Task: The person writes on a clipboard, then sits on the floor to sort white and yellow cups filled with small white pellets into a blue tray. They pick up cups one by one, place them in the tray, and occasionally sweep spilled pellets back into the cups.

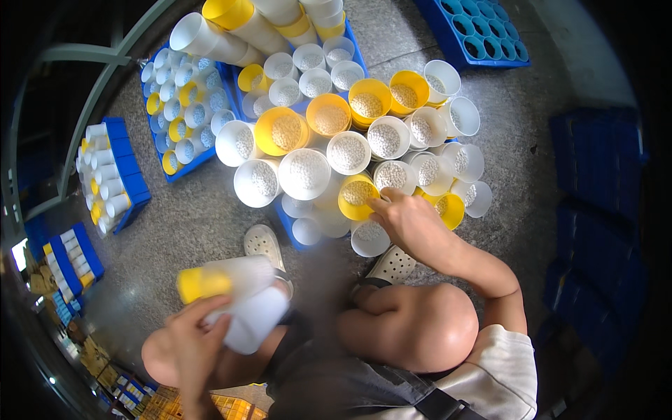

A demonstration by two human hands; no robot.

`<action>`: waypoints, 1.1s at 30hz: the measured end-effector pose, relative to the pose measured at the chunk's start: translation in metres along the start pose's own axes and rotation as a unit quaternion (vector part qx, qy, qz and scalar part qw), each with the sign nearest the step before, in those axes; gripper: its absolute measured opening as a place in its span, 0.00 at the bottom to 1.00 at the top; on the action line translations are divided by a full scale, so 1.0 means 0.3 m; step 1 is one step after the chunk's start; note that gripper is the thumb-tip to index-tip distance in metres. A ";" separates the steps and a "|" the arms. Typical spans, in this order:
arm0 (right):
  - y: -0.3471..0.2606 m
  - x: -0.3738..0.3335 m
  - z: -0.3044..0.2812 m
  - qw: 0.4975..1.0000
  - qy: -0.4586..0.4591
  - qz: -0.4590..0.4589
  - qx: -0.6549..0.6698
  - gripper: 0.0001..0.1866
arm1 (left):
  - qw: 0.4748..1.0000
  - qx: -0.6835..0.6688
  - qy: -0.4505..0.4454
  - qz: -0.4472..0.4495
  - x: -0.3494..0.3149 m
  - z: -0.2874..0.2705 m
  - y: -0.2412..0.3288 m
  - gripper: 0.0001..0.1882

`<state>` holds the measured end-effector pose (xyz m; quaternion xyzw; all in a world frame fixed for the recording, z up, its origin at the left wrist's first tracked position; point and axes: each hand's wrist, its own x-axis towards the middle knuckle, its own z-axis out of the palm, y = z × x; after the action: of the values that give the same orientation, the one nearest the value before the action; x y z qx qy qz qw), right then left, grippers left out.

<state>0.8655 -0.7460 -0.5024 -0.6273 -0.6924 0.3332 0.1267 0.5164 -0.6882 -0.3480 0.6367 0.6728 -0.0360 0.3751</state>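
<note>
Head view: the person squats on the floor (210,217) before a heap of white and yellow cones (350,147) lying over a blue crate (290,224), open ends upward. The right hand (409,220) reaches into the heap's near edge, fingertips pinching the rim of a yellow cone (358,196). The left hand (196,329), well short of the heap, grips a nested stack of cones (234,297), one yellow-tipped, keeping them together. Most of the crate beneath the heap is hidden.
</note>
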 end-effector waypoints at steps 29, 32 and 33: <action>-0.078 0.105 -0.386 0.981 0.156 -0.098 -0.065 0.11 | 0.931 0.140 -0.088 0.324 0.220 -0.048 0.248 0.19; -0.064 0.408 -0.462 0.905 0.361 -0.118 -0.194 0.15 | 0.838 0.222 0.171 0.467 0.487 -0.185 0.350 0.22; -0.054 0.524 -0.476 0.859 0.433 -0.167 -0.214 0.16 | 0.822 0.258 0.207 0.463 0.588 -0.200 0.387 0.24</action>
<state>0.9089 -0.5529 -0.4240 -0.5948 -0.7162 -0.1549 0.3305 0.6077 -0.4886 -0.3525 0.9394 0.3265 0.1028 0.0213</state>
